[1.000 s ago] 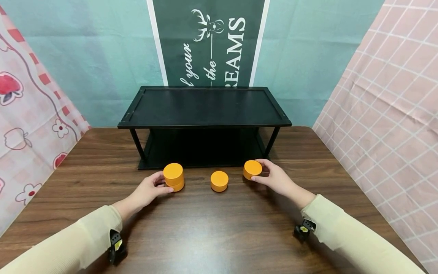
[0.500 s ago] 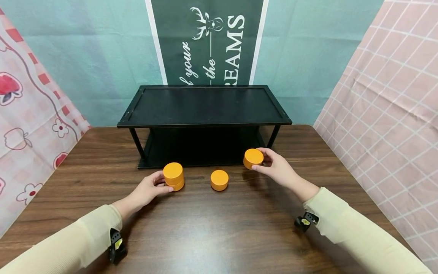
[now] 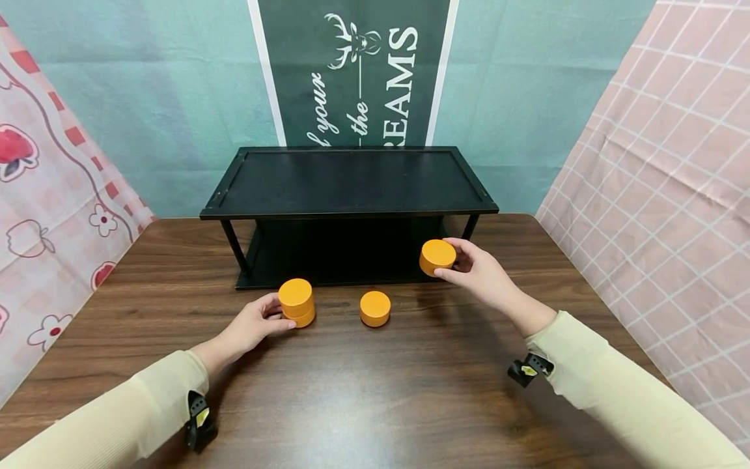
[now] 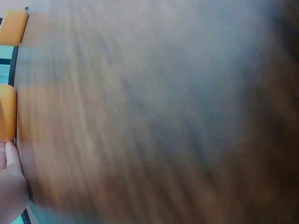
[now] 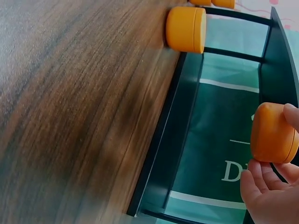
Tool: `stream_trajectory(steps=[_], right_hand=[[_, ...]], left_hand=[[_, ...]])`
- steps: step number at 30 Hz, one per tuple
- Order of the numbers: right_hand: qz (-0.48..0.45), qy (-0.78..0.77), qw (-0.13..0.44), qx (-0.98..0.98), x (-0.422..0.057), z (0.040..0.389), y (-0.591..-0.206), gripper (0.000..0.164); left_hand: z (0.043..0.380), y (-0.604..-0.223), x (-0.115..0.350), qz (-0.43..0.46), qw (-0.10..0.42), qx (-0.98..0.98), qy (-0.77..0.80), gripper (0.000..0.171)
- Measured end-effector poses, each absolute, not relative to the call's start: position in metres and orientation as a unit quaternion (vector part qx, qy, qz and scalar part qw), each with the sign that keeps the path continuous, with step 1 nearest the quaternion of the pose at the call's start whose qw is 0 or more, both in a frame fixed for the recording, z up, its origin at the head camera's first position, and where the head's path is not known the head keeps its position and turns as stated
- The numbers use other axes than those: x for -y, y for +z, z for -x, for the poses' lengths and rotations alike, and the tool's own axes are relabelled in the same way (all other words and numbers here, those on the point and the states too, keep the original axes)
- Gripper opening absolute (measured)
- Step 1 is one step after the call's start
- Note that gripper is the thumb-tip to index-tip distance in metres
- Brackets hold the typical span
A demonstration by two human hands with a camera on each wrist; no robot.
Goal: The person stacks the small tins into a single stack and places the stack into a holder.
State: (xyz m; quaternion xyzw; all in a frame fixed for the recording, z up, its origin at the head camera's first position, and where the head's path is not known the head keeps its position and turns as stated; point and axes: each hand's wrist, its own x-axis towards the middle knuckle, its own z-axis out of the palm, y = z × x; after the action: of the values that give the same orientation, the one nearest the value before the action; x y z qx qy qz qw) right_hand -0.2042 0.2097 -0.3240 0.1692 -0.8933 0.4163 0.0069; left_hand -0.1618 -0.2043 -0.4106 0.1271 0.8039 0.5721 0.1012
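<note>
In the head view my left hand holds a stack of two round orange jars at the left, thumb and fingers around its lower part. The upper jar sits on the lower jar, which stands on the table. My right hand pinches another round orange jar by its side, raised above the table before the shelf's right end. Between the hands a lone orange jar stands on the table. The right wrist view shows a lid seam around the held jar.
A black two-tier shelf stands at the back of the brown wooden table, close behind the jars. Its posts rise at the corners. Hanging cloths enclose the back and both sides.
My right hand has lifted its jar up off the table and moved it forward and slightly right, toward the shelf. The left hand, its stack and the lone jar stay in place.
</note>
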Motion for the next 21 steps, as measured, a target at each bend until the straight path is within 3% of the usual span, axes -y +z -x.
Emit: stream_trajectory(steps=[21], right_hand=[[-0.197,0.437,-0.001,0.878,-0.179,0.203,-0.331,0.063]], left_hand=[[0.162,-0.413,0.204,-0.128,0.099,-0.810,0.563,0.055]])
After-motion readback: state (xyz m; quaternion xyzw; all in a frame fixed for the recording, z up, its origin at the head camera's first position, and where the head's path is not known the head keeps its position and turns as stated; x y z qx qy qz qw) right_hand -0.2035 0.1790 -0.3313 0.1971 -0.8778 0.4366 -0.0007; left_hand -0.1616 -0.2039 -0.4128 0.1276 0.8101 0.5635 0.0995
